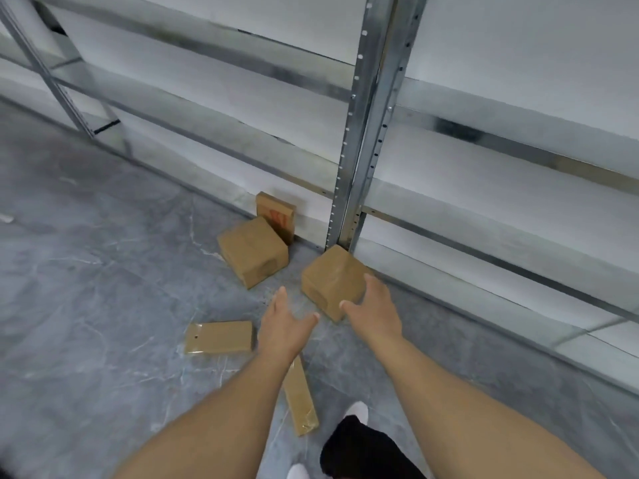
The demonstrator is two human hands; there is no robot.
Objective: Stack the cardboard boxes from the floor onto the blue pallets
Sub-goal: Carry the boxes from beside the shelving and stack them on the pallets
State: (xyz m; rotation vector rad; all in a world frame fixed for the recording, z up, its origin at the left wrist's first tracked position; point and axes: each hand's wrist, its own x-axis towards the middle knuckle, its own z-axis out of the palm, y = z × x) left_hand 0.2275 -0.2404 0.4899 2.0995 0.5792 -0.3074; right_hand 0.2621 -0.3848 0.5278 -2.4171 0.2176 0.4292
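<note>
My right hand (375, 307) has fingers spread, tips on the far right edge of the tilted box (333, 283), thumb at its near corner, nothing clamped yet; left hand (285, 323) spread and empty, just off the box at its 8 o'clock. I'd bring the left palm onto the left face and squeeze from both sides before lifting, since it sits cocked on one edge by the rack post (359, 133). Both forearms extended down and forward. More boxes at 11, 9 and 6 o'clock; no blue pallets in view

Head-worn view, facing down, near floor (86, 271)
</note>
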